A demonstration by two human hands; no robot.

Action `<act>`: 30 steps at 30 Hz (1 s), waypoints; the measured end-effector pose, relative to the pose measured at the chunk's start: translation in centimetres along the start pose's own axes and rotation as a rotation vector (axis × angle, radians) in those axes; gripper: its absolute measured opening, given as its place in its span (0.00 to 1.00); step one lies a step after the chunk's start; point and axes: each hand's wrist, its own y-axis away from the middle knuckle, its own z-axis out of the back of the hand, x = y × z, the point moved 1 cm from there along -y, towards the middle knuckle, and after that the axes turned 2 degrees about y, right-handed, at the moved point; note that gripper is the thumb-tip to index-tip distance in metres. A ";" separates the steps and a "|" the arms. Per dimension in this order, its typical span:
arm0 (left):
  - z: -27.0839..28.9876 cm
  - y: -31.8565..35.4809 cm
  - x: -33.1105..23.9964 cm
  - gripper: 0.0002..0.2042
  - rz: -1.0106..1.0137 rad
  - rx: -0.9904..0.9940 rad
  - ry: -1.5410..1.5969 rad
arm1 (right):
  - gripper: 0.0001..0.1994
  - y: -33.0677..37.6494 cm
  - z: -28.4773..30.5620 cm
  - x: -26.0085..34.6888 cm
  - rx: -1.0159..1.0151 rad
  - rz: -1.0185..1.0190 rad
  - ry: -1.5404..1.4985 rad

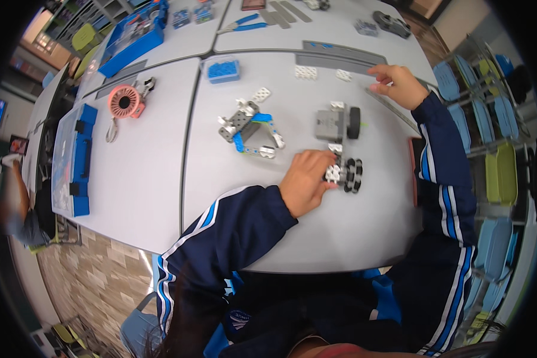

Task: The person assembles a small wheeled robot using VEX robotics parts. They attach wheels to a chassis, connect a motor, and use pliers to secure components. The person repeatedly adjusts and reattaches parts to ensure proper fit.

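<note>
My left hand grips the near end of a grey-and-white wheeled building-kit assembly, its fingers closed on white connector pieces beside a black roller wheel. A black tyre sits at the assembly's far end, next to a grey box-like block. At the far right, my right hand is open over the table, holding nothing that I can see, its index finger and thumb apart. A long grey strip lies under it, and a small white connector is just left of its fingertips.
Left of my hand stands a grey, blue and white claw-like build. Farther off are a tub of blue pegs, white connectors and blue-handled pliers. A pink fan and a blue case occupy the left table.
</note>
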 end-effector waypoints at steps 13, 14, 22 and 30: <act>0.6 0.1 -0.5 0.23 0.058 0.029 0.119 | 0.21 -15.9 -5.7 5.2 -0.126 0.191 0.089; 0.6 -0.1 -0.9 0.23 0.058 0.031 0.123 | 0.22 -18.2 -6.7 3.3 -0.209 0.202 0.110; 1.3 -0.1 -1.5 0.22 0.182 0.027 0.248 | 0.17 -28.4 -10.7 -3.2 -0.362 -0.212 0.208; 0.8 0.1 0.1 0.25 0.194 0.090 0.626 | 0.08 -24.3 -6.4 -5.1 -0.641 -0.085 0.079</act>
